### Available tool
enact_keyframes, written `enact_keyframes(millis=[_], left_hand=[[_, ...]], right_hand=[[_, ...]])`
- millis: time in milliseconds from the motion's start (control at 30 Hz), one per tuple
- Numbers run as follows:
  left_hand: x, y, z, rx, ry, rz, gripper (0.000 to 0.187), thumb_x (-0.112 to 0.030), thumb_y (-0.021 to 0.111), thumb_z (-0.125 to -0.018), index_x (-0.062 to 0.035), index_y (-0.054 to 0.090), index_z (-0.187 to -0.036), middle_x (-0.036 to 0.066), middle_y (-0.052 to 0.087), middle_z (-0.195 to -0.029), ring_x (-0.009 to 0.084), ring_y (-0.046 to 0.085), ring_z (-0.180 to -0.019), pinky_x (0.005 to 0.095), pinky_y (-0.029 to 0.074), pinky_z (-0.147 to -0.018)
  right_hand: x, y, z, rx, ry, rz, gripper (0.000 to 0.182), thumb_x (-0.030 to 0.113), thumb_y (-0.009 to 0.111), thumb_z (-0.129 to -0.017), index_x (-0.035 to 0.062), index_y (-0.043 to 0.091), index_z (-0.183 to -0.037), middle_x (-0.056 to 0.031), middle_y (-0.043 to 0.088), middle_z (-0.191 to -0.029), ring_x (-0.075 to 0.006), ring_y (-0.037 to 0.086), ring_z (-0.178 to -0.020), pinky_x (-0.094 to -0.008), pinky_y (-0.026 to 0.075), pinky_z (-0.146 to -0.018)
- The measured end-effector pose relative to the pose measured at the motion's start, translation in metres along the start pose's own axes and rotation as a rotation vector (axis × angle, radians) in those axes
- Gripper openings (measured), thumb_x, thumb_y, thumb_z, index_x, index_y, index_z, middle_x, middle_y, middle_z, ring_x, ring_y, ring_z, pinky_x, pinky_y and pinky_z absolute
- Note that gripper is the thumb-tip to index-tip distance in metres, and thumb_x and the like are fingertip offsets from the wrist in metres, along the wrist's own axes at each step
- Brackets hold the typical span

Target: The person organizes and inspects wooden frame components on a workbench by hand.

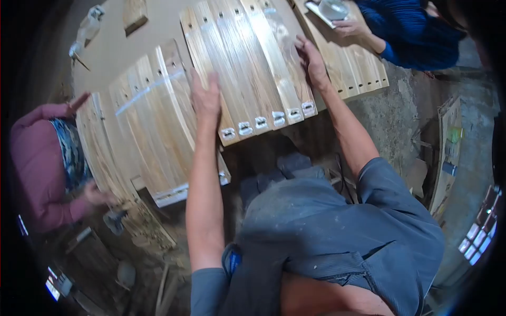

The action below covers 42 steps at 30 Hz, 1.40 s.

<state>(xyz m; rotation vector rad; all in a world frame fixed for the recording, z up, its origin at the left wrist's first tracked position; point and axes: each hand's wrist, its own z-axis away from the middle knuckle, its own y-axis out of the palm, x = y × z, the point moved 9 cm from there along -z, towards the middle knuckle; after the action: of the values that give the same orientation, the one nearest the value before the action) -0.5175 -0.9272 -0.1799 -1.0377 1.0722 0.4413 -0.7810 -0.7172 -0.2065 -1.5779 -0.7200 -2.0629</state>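
Observation:
A row of several wooden slats lies side by side between my hands, with dark slots near both ends. White smears, apparently glue, surround the slots at the near end. My left hand is slightly blurred and rests at the left edge of this row, fingers stretched out and apart. At the opposite edge, my right hand has its fingers extended along the side of the slats. Neither hand is closed round a slat. Left of my left hand lies a second row of slats, with a white band across it.
A person in a pink sleeve stands at left, hands near the boards. On the right, another person in blue holds a white tray with a bowl over more slats. A wood block and a plastic bottle lie farther back.

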Motion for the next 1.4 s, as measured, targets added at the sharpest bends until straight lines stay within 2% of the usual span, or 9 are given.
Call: enact_keyframes(millis=[267, 367, 533, 800, 1067, 1233, 1333, 1367, 1400], left_hand=[[0.002, 0.009, -0.004, 0.003, -0.131, 0.545, 0.068, -0.03, 0.059, -0.096, 0.0071, 0.035, -0.148, 0.016, 0.047, -0.146, 0.0257, 0.045, -0.134, 0.0369, 0.033, -0.113], [0.018, 0.012, -0.004, 0.035, -0.256, 0.843, 0.062, -0.029, 0.057, -0.097, 0.0054, 0.04, -0.146, 0.016, 0.049, -0.145, 0.0237, 0.046, -0.134, 0.0359, 0.035, -0.113], [-0.034, -0.01, 0.016, 0.058, -0.379, 1.188, 0.053, -0.019, 0.053, -0.098, 0.0042, 0.042, -0.145, 0.016, 0.054, -0.141, 0.0222, 0.055, -0.125, 0.0363, 0.047, -0.104], [-0.028, 0.029, 0.063, 0.224, -0.418, 0.978, 0.065, -0.009, 0.065, -0.081, -0.0022, 0.045, -0.142, 0.015, 0.064, -0.119, 0.023, 0.067, -0.101, 0.036, 0.057, -0.087], [-0.105, -0.13, 0.245, -0.274, -0.081, 0.769, 0.089, -0.012, 0.075, -0.073, 0.0026, 0.035, -0.15, 0.012, 0.058, -0.131, 0.0171, 0.052, -0.121, 0.0315, 0.041, -0.103], [-0.14, -0.135, 0.387, -0.979, -0.043, 0.616, 0.082, -0.01, 0.074, -0.075, 0.0019, 0.038, -0.148, 0.012, 0.056, -0.136, 0.019, 0.048, -0.128, 0.0312, 0.034, -0.11], [-0.135, -0.078, 0.463, -1.411, -0.03, 0.645, 0.072, -0.006, 0.072, -0.079, 0.0021, 0.043, -0.144, 0.015, 0.049, -0.144, 0.0202, 0.043, -0.136, 0.0321, 0.03, -0.115], [-0.116, -0.018, 0.535, -1.429, -0.328, 0.915, 0.046, -0.01, 0.071, -0.083, 0.0035, 0.059, -0.126, 0.013, 0.067, -0.117, 0.0204, 0.064, -0.11, 0.0307, 0.05, -0.096], [-0.117, 0.016, 0.564, -1.532, -0.227, 1.076, 0.034, -0.014, 0.065, -0.089, 0.0024, 0.064, -0.12, 0.011, 0.07, -0.11, 0.0186, 0.068, -0.101, 0.0298, 0.054, -0.088]], right_hand=[[-0.012, -0.006, -0.008, -0.025, -0.143, -0.101, 0.059, 0.039, 0.038, -0.105, -0.0087, 0.045, -0.139, -0.0231, 0.055, -0.134, -0.0275, 0.054, -0.125, -0.0372, 0.041, -0.11], [-0.023, -0.003, -0.018, 0.034, -0.017, -0.674, 0.06, 0.041, 0.047, -0.102, -0.0077, 0.045, -0.137, -0.021, 0.056, -0.129, -0.0275, 0.05, -0.128, -0.0367, 0.038, -0.111], [0.029, 0.021, 0.011, 0.187, 0.382, -0.725, 0.065, 0.045, 0.054, -0.1, 0.0013, 0.039, -0.145, -0.0122, 0.06, -0.126, -0.0214, 0.065, -0.104, -0.0314, 0.054, -0.094], [0.011, -0.052, 0.042, -0.094, 0.565, -0.13, 0.07, 0.048, 0.068, -0.089, -0.0021, 0.053, -0.135, -0.0112, 0.061, -0.126, -0.0227, 0.059, -0.114, -0.0343, 0.047, -0.1], [0.106, 0.04, 0.057, 0.311, 0.046, 0.109, 0.052, 0.03, 0.048, -0.103, 0.0014, 0.041, -0.146, -0.0132, 0.031, -0.156, -0.0239, 0.038, -0.139, -0.0432, 0.04, -0.113], [0.052, 0.172, 0.004, 1.237, -0.309, -0.011, 0.055, 0.034, 0.038, -0.107, 0.004, 0.03, -0.153, -0.0154, 0.03, -0.158, -0.0281, 0.041, -0.139, -0.0413, 0.037, -0.116], [0.047, 0.237, 0.135, 1.36, 0.644, 0.096, 0.055, 0.037, 0.036, -0.107, 0.0039, 0.034, -0.151, -0.0164, 0.04, -0.152, -0.029, 0.043, -0.137, -0.0414, 0.037, -0.116], [0.081, 0.223, 0.235, 1.677, 0.309, 0.21, 0.066, 0.047, 0.047, -0.101, 0.0044, 0.037, -0.15, -0.0144, 0.046, -0.149, -0.0263, 0.046, -0.136, -0.0385, 0.035, -0.115], [0.063, 0.228, 0.271, 1.776, 0.229, 0.453, 0.062, 0.045, 0.048, -0.1, 0.0048, 0.044, -0.147, -0.0123, 0.051, -0.143, -0.0228, 0.05, -0.13, -0.0357, 0.04, -0.108]])
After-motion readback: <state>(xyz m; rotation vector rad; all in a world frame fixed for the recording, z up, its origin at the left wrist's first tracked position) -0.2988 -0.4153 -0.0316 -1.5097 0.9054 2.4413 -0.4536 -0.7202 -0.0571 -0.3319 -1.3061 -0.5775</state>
